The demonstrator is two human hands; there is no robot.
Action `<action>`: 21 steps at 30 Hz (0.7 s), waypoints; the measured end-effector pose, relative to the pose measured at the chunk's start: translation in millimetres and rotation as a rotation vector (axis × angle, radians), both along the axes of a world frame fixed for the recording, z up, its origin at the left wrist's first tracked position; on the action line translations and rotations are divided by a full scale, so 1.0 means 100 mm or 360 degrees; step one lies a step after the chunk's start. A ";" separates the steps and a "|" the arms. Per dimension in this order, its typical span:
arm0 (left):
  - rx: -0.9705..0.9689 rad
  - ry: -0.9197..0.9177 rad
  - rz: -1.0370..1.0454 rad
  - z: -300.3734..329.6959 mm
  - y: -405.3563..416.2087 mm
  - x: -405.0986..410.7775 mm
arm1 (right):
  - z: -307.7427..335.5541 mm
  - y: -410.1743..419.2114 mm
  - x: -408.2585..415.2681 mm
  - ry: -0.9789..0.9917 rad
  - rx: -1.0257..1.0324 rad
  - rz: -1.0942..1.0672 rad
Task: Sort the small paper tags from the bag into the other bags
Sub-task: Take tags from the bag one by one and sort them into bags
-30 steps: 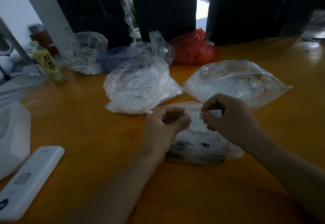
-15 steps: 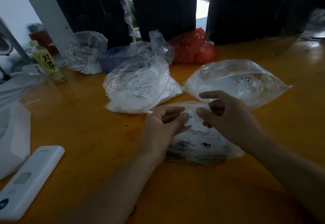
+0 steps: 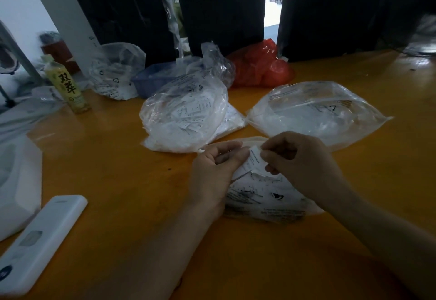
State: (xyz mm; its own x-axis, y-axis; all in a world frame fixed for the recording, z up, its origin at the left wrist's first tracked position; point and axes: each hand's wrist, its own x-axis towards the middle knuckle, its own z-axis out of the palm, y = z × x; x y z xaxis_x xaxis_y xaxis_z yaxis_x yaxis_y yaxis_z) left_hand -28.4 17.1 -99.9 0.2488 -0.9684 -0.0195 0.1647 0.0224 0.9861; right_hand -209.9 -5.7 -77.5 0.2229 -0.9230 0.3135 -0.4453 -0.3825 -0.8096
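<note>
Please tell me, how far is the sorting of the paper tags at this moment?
Done: the round bag behind the hands and the wide bag to its right already hold many white tags. In hand: both the left hand and right hand pinch one tag above the source bag. Left: that tag must go into a bag, and the source bag still looks partly full. How many remain cannot be told.

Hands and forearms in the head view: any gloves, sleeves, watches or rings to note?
None visible. The left hand and right hand are bare, without gloves, and both forearms are uncovered to the frame edge. No watch, bracelet or ring shows, though the dim light could hide small details.
</note>
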 end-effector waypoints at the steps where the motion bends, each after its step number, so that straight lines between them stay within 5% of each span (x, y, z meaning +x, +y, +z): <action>1: -0.0006 -0.0011 0.0009 0.00 0.00 -0.01 | 0.00 0.01 0.01 0.0030 0.0003 0.0024; 11: -0.0047 -0.0076 -0.0059 0.03 0.02 -0.02 | 0.04 0.01 0.00 -0.0066 -0.0060 0.0007; 17: -0.0367 -0.0523 -0.0019 0.14 0.06 0.02 | 0.08 -0.11 -0.08 -0.0207 -0.0043 -0.0052; 21: -0.0534 -0.1071 0.0332 0.39 -0.06 0.29 | 0.10 -0.37 -0.28 0.0166 -0.0478 -0.0402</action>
